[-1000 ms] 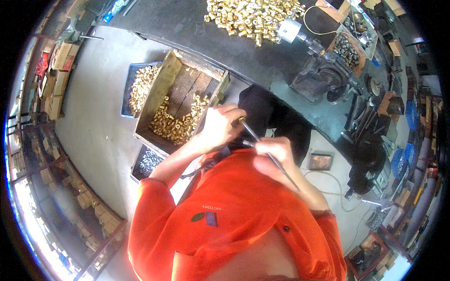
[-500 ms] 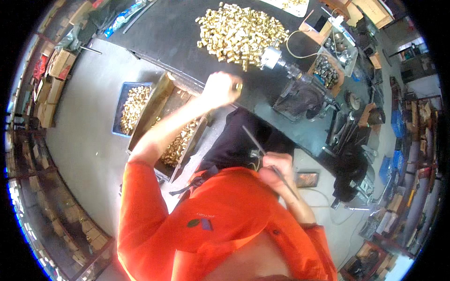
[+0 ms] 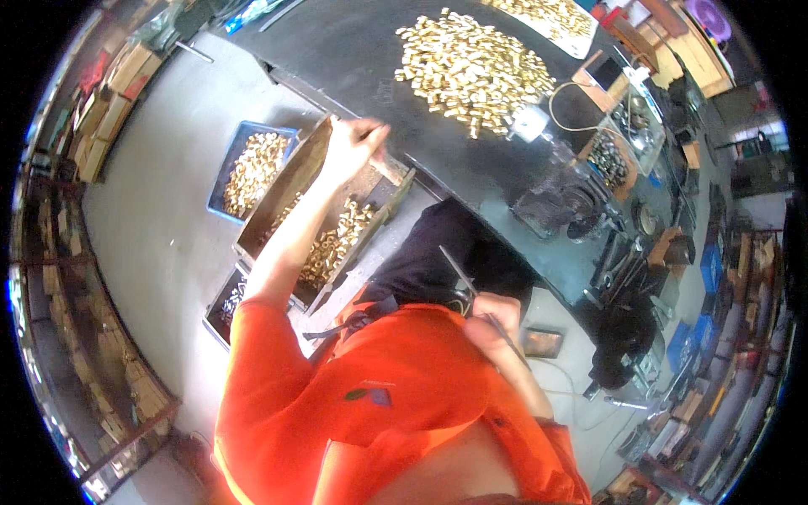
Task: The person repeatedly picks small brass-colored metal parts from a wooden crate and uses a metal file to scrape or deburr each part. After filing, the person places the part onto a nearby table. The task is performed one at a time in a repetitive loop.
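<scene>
Over the far end of a long wooden box (image 3: 247,238), close to the workbench edge, hangs my left hand (image 3: 353,145). Its fingers are drawn together, and whatever they may hold is hidden. Small brass fittings (image 3: 338,240) lie in the box beneath my left forearm. My right hand (image 3: 494,320) is closed around a thin metal rod (image 3: 455,267) in front of my body. The rod's tip slants away toward the bench. A large heap of brass fittings (image 3: 471,71) covers the far middle of the black workbench (image 3: 337,63).
A chuck (image 3: 530,124) on a bench machine stands right of the heap. A blue bin of brass pieces (image 3: 220,189) is on the floor left of the box, with a smaller dark bin (image 3: 217,318) nearer me. Tools (image 3: 619,261) crowd the bench's right end.
My left hand has moved left and back from the bench edge to over the wooden box. The small brass piece seen in it earlier no longer shows. My right hand still grips the rod.
</scene>
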Motion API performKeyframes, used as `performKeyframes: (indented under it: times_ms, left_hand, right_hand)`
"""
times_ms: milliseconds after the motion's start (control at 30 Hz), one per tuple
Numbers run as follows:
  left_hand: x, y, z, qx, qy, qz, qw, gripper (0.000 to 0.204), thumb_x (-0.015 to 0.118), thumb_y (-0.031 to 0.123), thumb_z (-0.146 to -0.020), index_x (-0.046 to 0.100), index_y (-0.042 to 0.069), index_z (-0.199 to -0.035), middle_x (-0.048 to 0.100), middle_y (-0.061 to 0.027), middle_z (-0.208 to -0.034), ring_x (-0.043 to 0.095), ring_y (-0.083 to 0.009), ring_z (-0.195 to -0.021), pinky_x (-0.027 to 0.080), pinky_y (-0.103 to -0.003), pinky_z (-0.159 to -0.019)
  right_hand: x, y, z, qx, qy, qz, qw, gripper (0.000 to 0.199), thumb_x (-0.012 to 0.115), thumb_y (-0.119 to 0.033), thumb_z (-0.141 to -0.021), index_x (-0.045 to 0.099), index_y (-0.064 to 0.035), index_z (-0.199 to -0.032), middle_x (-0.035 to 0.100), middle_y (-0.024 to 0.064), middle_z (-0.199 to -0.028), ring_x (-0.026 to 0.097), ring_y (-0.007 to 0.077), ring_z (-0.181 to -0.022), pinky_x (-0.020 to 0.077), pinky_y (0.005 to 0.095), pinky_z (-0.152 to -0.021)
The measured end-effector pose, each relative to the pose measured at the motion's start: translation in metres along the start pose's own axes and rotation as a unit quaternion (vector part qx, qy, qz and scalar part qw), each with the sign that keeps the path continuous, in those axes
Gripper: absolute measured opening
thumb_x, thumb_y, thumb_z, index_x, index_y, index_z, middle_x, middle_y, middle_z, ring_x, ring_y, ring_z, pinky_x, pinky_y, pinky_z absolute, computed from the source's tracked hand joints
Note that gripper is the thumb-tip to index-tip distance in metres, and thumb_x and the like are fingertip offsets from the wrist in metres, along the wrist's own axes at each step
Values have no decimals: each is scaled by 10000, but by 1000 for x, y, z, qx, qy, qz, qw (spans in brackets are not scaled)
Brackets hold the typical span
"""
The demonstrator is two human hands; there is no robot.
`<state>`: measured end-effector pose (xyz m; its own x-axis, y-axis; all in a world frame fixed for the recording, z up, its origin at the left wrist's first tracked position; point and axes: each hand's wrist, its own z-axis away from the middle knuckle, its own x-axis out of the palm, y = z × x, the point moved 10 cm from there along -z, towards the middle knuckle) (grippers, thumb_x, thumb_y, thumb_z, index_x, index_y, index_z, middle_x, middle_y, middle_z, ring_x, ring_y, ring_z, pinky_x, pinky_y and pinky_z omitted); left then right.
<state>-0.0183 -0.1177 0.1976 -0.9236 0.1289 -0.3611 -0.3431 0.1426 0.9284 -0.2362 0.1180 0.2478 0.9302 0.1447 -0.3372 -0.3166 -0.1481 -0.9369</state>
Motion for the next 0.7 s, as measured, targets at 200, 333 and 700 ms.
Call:
performKeyframes:
  times_ms: [200, 333, 700]
  left_hand:
    - [10, -176, 85, -69, -122, -322, 936, 318, 578, 153, -753, 655, 133, -1061, 663, -186, -894, 646, -350, -857, 519, -414, -787]
    - [31, -205, 85, -128, -165, -428, 880, 265, 630, 177, -741, 658, 93, -990, 668, -178, -874, 652, -334, -869, 518, -414, -793]
    - [31, -247, 72, -222, -234, -216, 922, 230, 691, 173, -751, 655, 38, -933, 654, -137, -714, 657, -219, -593, 526, -351, -601]
  right_hand:
    - [18, 2, -5, 2, -50, -22, 998, 281, 605, -88, -652, 347, -30, -557, 301, 65, -523, 311, 169, -451, 225, 319, -448]
    - [18, 1, -6, 1, -49, 0, 999, 288, 610, -85, -654, 339, -31, -574, 300, 68, -539, 320, 189, -462, 232, 328, -453]
    - [10, 6, 2, 7, -26, -30, 999, 243, 575, -18, -672, 343, -25, -596, 313, 77, -538, 315, 179, -462, 252, 324, -444]
